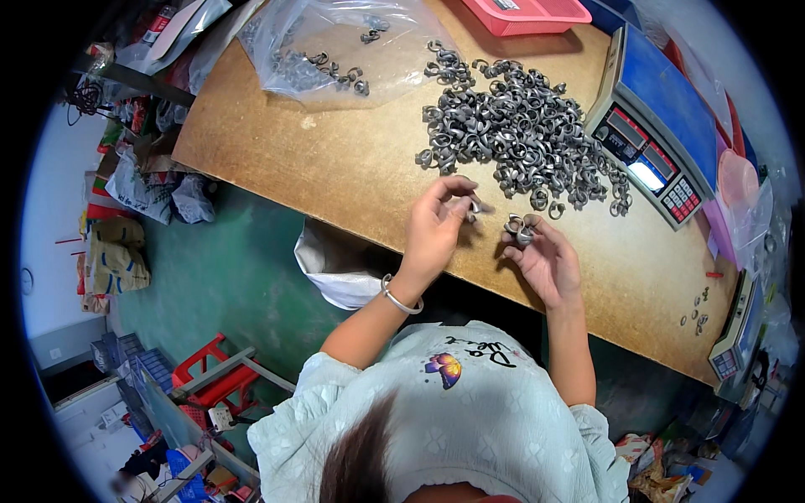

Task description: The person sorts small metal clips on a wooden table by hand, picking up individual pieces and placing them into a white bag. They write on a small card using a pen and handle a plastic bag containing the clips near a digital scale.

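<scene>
Over the table's near edge, my left hand (433, 228) pinches a small grey metal ring (473, 207) between thumb and fingertips; the ring is partly covered by the fingers. To its right, my right hand (549, 264) is closed on a few similar metal rings (521, 230), bunched at its fingertips. Just beyond both hands spreads a large heap of dark grey metal rings (520, 126). A clear plastic bag (394, 71) at the far left of the table has more rings in it.
A blue-topped digital scale (671, 117) stands right of the heap, and a second scale (738, 331) at the right edge. A pink plastic basket (532, 18) sits at the back. A few loose rings (700, 323) lie near the right corner. Below the table edge is a white sack (335, 277).
</scene>
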`<state>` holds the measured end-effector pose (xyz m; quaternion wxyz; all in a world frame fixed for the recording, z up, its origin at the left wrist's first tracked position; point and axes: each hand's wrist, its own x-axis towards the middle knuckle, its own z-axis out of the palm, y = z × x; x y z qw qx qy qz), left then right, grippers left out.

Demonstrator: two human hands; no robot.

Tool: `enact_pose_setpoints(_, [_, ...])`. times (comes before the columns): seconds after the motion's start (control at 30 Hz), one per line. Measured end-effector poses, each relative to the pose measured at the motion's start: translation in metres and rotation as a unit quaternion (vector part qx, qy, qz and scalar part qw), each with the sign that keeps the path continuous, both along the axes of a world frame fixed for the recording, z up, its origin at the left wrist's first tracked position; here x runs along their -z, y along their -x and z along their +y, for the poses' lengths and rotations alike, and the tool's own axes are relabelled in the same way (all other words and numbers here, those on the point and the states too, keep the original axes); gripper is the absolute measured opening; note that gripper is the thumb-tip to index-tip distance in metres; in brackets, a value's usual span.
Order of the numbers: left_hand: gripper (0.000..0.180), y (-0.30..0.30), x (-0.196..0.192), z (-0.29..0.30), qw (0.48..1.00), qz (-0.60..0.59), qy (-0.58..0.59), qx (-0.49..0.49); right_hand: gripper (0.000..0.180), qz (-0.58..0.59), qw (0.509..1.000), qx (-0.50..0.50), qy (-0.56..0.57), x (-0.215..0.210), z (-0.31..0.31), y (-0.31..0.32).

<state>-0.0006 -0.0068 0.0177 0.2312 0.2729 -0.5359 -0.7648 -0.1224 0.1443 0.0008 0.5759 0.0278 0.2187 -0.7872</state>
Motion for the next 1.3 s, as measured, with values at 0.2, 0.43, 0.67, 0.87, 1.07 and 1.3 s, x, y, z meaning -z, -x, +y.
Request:
enact_pose_setpoints(0.2, [0.024, -0.006, 0.004, 0.007, 0.978, -0.021, -0.124, 0.165, 0.021, 0.217, 0.972, -0.038, -0.083, -0.006, 0.001, -0.010])
enact_pose_setpoints(0.43, [0.018, -0.015, 0.012, 0.004, 0.969, -0.036, -0.136, 0.204, 0.021, 0.315, 0.937, -0.025, -0.148, -0.018, -0.003, -0.022])
enact_pose_setpoints(0.67, [0.035, -0.028, 0.019, 0.006, 0.963, 0.031, -0.189, 0.191, 0.028, 0.305, 0.944, -0.051, -0.113, -0.020, -0.005, -0.027])
enact_pose_setpoints(0.87, [0.052, -0.032, 0.006, 0.008, 0.970, 0.050, -0.142, 0.192, 0.046, 0.336, 0.932, -0.107, -0.084, -0.032, -0.009, -0.043])
enact_pose_setpoints(1.07, [0.035, -0.046, 0.014, 0.002, 0.962, 0.025, -0.210, 0.172, 0.045, 0.384, 0.912, -0.117, -0.083, -0.032, -0.010, -0.047])
enact_pose_setpoints(1.3, [0.009, -0.115, 0.041, -0.008, 0.961, -0.145, 0.234, -0.036, 0.037, 0.714, 0.646, -0.018, -0.270, -0.017, -0.028, -0.029])
